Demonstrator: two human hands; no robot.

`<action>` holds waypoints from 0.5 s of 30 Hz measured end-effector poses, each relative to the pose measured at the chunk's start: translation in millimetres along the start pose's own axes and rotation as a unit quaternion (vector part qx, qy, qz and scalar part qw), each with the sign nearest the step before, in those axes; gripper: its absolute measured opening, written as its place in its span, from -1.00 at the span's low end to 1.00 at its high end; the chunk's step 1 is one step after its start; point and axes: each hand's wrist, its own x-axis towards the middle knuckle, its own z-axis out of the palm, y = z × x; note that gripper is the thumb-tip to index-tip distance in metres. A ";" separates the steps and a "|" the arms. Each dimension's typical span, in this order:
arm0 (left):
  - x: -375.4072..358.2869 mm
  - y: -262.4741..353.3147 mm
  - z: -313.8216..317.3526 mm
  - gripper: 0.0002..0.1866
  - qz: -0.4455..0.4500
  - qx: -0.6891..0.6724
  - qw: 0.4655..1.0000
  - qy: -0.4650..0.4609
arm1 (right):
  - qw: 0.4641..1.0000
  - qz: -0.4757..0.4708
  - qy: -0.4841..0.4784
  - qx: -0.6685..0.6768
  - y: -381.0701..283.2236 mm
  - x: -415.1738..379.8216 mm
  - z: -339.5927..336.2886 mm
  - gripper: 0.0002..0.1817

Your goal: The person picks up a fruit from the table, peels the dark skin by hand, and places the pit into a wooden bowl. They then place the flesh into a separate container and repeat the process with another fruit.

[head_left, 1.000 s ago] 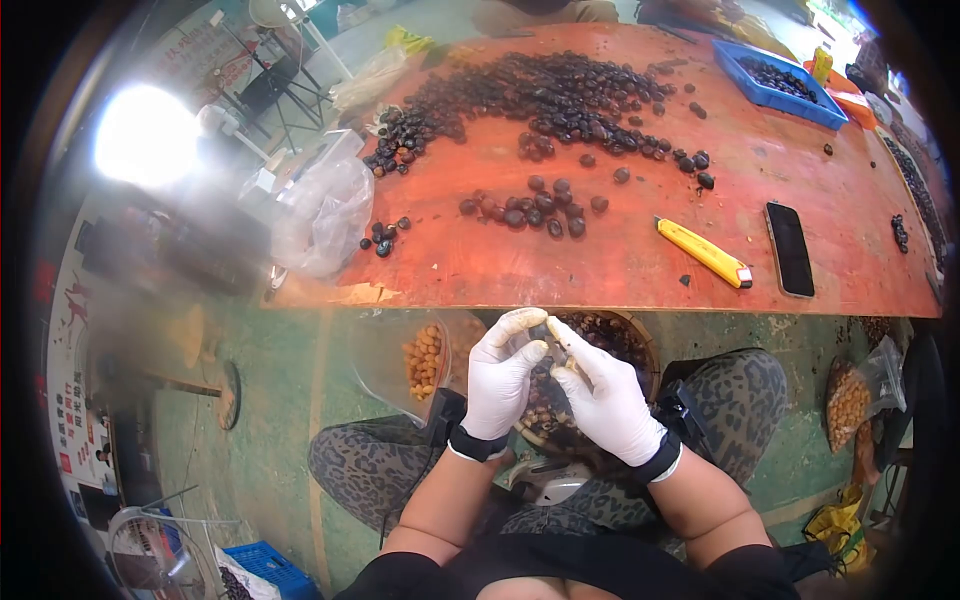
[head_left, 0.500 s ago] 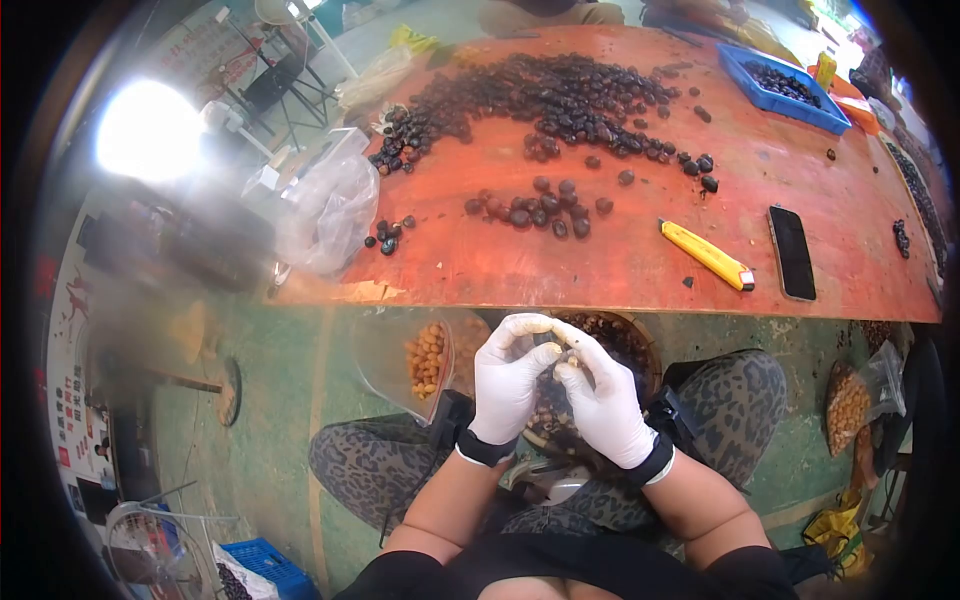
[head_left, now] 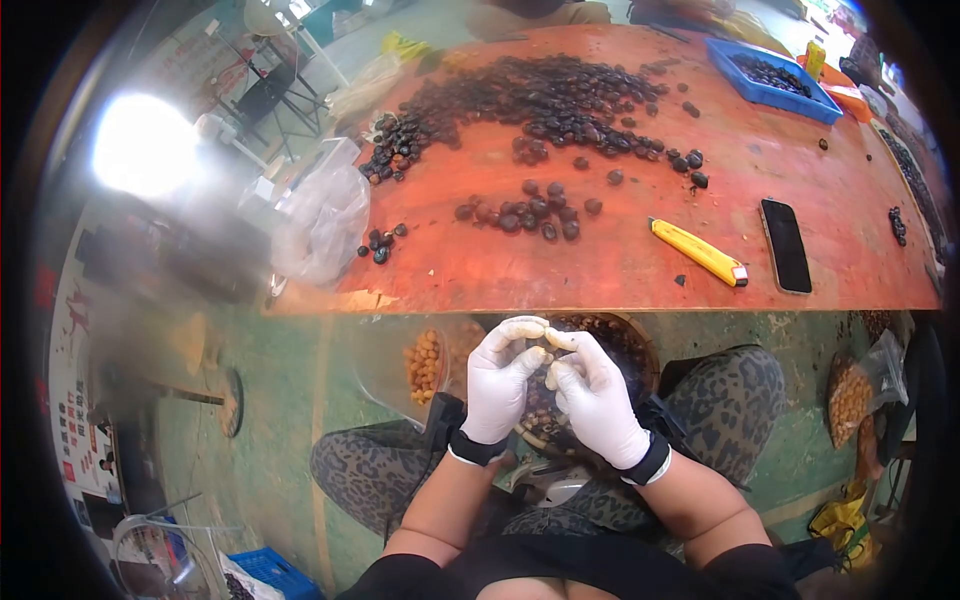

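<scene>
- Currently mid-peel: my left hand (head_left: 497, 385) and right hand (head_left: 597, 400), both in white gloves, meet over my lap with fingertips pinched on one chestnut (head_left: 545, 356); it's mostly hidden by the fingers, so I can't tell how much shell is off.
- Both grips closed on that same nut, held just above the basket of shells (head_left: 625, 345) between my knees.
- Done so far: a modest batch of peeled yellow kernels (head_left: 424, 362) in the clear container beside the left hand.
- Left: a big spread of dark unpeeled chestnuts (head_left: 545, 95) on the red desk (head_left: 620, 270), plus more in the blue tray (head_left: 770, 80). My read: far more left than done.
- Yellow utility knife (head_left: 698, 252) and phone (head_left: 785, 245) lie untouched near the desk edge.
</scene>
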 end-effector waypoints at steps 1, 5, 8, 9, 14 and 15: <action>0.3 -0.4 -0.5 -0.76 -0.003 -0.002 1.000 0.000 | 1.000 -0.002 0.002 -0.002 0.1 0.5 -0.2 -0.66; 0.1 -2.6 -1.0 -0.75 -0.014 -0.036 0.999 -0.008 | 1.000 0.015 0.011 0.012 -0.8 1.2 -0.6 -0.68; -2.9 -9.3 -1.2 -0.74 -0.021 -0.073 0.997 0.000 | 0.983 0.098 -0.011 0.154 -10.0 2.0 -3.0 -0.66; -3.2 -11.4 0.0 -0.74 -0.018 -0.075 0.997 0.003 | 0.989 0.075 -0.006 0.131 -7.6 2.2 -2.5 -0.67; -2.6 -5.8 6.6 -0.71 -0.030 -0.088 0.996 0.006 | 0.994 -0.084 -0.015 -0.066 12.0 6.6 -5.7 -0.69; -0.5 -7.0 3.2 -0.70 -0.022 -0.068 0.997 0.001 | 0.999 -0.045 -0.009 -0.016 8.4 5.8 -5.0 -0.70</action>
